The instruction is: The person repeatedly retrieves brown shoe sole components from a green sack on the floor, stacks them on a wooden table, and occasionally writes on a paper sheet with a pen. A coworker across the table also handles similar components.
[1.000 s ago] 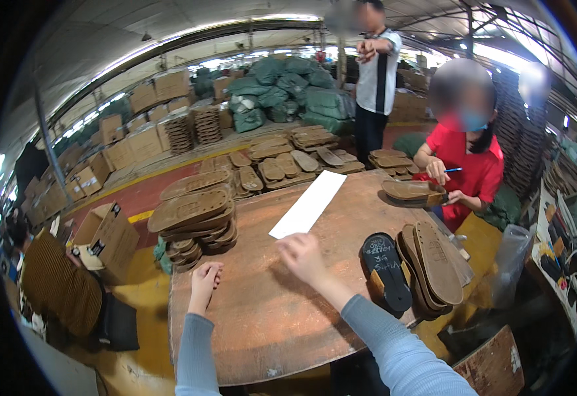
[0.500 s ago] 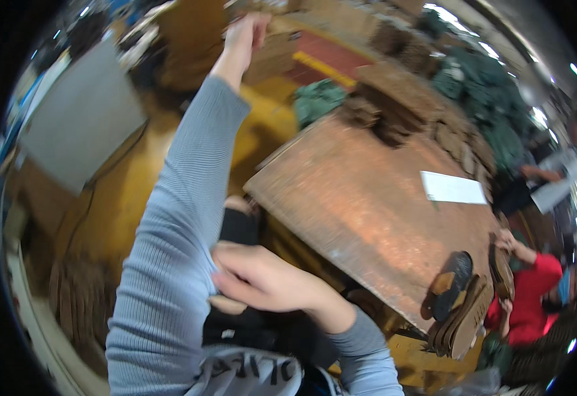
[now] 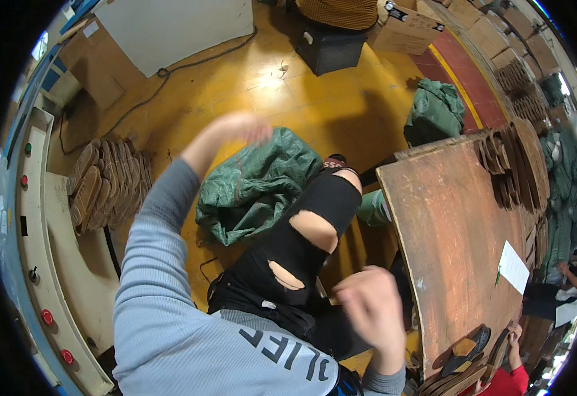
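My left hand (image 3: pixel 245 127) is raised over the yellow floor, just above a crumpled green sack (image 3: pixel 255 181). Motion smears its fingers, and I make out nothing held in it. In front of my body, over my lap, hangs my right hand (image 3: pixel 371 307), also blurred, its fingers seemingly half bent. It is nearest to the side edge of a worn wooden table (image 3: pixel 443 244) and does not appear to touch it. On that table's near right corner are stacked brown shoe soles (image 3: pixel 457 379) and a dark sandal-like piece (image 3: pixel 470 346).
A machine panel (image 3: pixel 40 264) with red buttons runs along the left, beside a pile of brown soles (image 3: pixel 107 181). More soles (image 3: pixel 516 165) and a white sheet (image 3: pixel 513 267) lie on the table. A person in a red sleeve (image 3: pixel 509 383) holds a sole at the right.
My view has swung left, bringing the machine panel and green sack into sight. My right hand has left my left sleeve and moved right. My left arm is now bent, its hand lower.
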### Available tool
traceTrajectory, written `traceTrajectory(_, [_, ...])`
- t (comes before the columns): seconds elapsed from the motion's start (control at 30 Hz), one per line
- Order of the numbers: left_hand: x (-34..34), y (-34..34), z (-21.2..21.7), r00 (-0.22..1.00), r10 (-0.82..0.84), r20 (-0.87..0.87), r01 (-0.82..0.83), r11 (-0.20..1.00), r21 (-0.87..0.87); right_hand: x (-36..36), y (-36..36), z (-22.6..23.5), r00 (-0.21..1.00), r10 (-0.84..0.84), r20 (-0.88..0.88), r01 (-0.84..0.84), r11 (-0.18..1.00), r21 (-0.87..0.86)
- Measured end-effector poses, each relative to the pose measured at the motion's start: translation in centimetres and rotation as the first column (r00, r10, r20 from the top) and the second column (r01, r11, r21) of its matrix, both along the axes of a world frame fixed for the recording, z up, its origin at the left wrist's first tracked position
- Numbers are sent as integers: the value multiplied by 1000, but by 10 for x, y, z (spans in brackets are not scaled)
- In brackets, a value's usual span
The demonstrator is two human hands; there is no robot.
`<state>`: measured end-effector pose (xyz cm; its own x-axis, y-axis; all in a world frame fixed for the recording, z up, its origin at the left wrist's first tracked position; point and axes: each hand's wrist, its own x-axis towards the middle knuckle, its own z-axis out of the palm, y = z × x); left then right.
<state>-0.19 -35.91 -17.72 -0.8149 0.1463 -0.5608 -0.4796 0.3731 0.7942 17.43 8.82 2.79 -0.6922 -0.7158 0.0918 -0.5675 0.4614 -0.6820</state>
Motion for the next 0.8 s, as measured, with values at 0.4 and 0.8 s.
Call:
traceTrajectory(0.4, [120, 111, -278, 117, 784, 609, -987, 22, 160, -43, 65, -67, 742, -601, -297, 665, 718, 206])
traceTrajectory(0.8, [-146, 43, -92, 835, 541, -100, -124, 361, 924, -46, 67, -67, 772, -555, -310, 622, 760, 188])
